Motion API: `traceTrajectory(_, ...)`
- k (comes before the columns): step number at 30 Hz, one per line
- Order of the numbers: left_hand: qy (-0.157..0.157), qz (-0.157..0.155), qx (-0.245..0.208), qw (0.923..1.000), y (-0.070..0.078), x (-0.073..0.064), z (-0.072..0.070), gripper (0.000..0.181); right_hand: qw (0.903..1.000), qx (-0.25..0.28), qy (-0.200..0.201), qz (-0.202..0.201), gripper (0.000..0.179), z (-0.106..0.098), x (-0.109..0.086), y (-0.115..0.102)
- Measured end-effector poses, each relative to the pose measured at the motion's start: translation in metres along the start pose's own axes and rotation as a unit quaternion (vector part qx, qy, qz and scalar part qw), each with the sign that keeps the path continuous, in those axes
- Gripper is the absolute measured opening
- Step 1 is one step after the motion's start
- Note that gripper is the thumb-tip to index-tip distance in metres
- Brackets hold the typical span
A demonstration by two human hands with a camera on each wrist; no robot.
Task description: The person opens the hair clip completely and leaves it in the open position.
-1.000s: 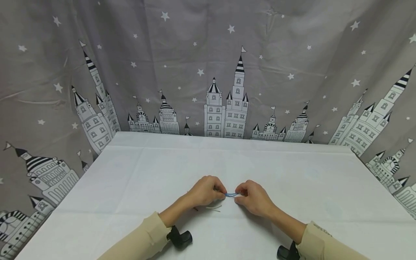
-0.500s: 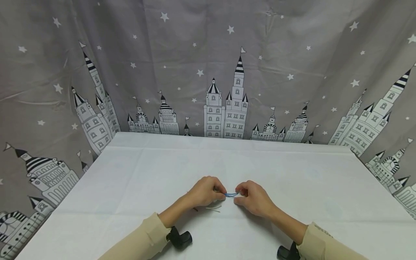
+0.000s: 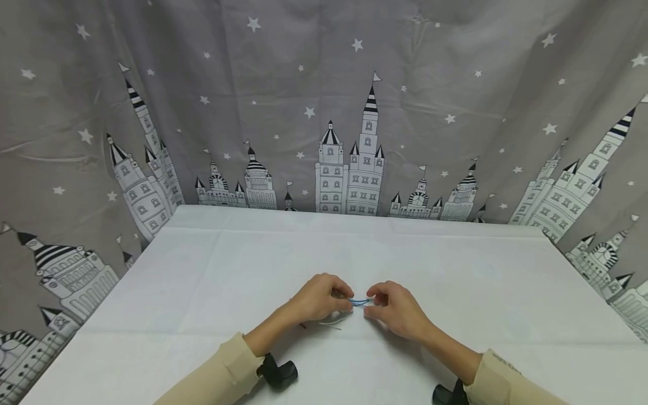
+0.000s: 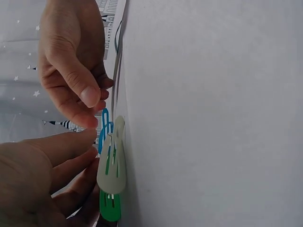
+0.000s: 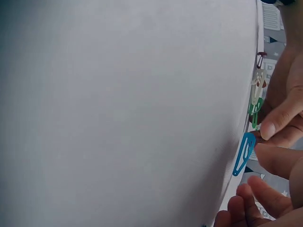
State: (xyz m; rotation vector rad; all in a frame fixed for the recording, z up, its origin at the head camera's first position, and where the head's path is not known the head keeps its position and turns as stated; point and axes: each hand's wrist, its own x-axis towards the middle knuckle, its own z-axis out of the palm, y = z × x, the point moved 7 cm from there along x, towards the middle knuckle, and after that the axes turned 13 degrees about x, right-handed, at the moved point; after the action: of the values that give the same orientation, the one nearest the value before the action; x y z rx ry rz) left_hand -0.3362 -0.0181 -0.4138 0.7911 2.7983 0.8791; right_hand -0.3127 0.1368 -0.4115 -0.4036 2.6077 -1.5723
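Note:
A blue snap hair clip [image 3: 359, 302] lies between the hands, low over the white table. My left hand [image 3: 320, 298] pinches its wide end, as the right wrist view shows, with the thumb over that end of the blue clip [image 5: 244, 153]. My right hand [image 3: 397, 309] is around the narrow end, thumb and fingers parted by a gap. Under the left hand is a cream hair clip [image 4: 111, 161], with a green hair clip [image 4: 110, 208] close by. The green clip is hidden in the head view.
A dark red hair clip [image 5: 261, 57] is beyond the cream one. The white table [image 3: 430, 264] runs back to a grey curtain [image 3: 283, 67] printed with castles and stars. Black wrist cameras [image 3: 277, 372] hang under both sleeves.
The head view has shifted slightly. My left fingertips are a touch closer to the right hand, and the blue clip stays between the hands. The right hand is nearly still.

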Motion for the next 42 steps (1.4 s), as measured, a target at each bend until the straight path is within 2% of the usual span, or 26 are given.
traceTrajectory(10, 0.038, -0.012, 0.012, 0.9991, 0.010, 0.002, -0.002, 0.023, 0.9999, -0.001, 0.010, -0.001, 0.019, -0.013, -0.017, -0.004)
traceTrajectory(16, 0.046, 0.007, -0.006, 0.9989, 0.027, 0.004, 0.001, 0.020, 0.9995, -0.020, 0.002, -0.025, 0.019, -0.029, -0.028, -0.002)
traceTrajectory(23, 0.012, 0.048, -0.020, 0.9986, 0.055, 0.008, 0.017, 0.018, 0.9981, -0.052, -0.015, -0.028, 0.020, -0.043, -0.042, 0.005)
traceTrajectory(31, -0.029, 0.078, -0.034, 0.9960, 0.077, 0.013, 0.038, 0.019, 0.9969, -0.069, -0.020, -0.033, 0.019, -0.057, -0.050, 0.013)
traceTrajectory(36, -0.046, 0.086, -0.015, 0.9952, 0.085, 0.017, 0.049, 0.018, 0.9966, -0.071, -0.033, -0.028, 0.020, -0.065, -0.057, 0.020)
traceTrajectory(42, -0.061, 0.083, 0.006, 0.9947, 0.088, 0.021, 0.059, 0.027, 0.9960, -0.077, -0.036, -0.028, 0.022, -0.071, -0.059, 0.026)
